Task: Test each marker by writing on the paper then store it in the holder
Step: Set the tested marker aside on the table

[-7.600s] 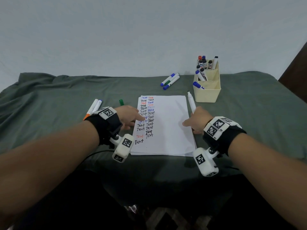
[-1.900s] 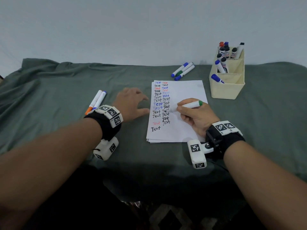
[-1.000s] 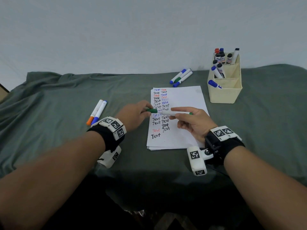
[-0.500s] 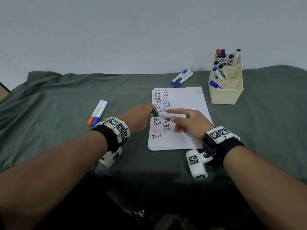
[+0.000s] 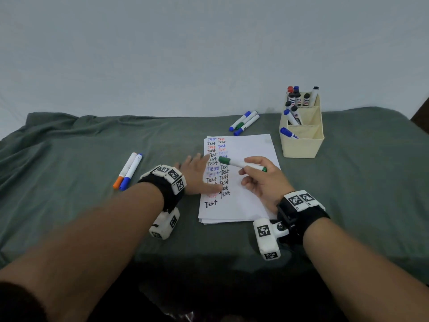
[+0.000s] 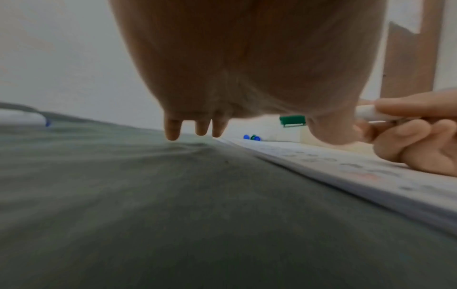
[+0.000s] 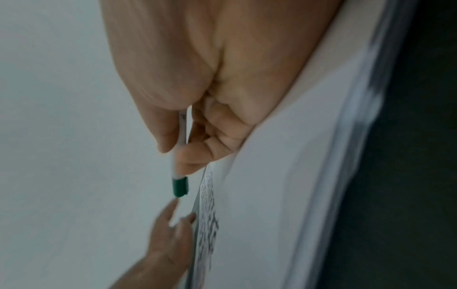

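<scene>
On the green cloth [image 5: 69, 182] lies a stack of white paper [image 5: 250, 201] with the word "Test" written many times down its left side in black, red and blue. Above the paper, the right hand [image 5: 264, 182] holds a green marker [image 5: 241, 164] between its thumb and fingers. The marker lies almost flat in the air, with its green cap on and pointing left. The left hand [image 5: 197, 175] is flat with its fingers spread out, holding nothing. Its thumb rests on the left edge of the paper and its other fingers lie on the cloth just beside the paper. At the back right stands a cream holder [image 5: 301, 145] with three parts, and markers stick up out of each part. Near the top of the paper, three more markers [image 5: 243, 123] lie side by side on the cloth. Far to the left lie an orange marker [image 5: 124, 171] and a blue marker [image 5: 131, 174], touching each other.
</scene>
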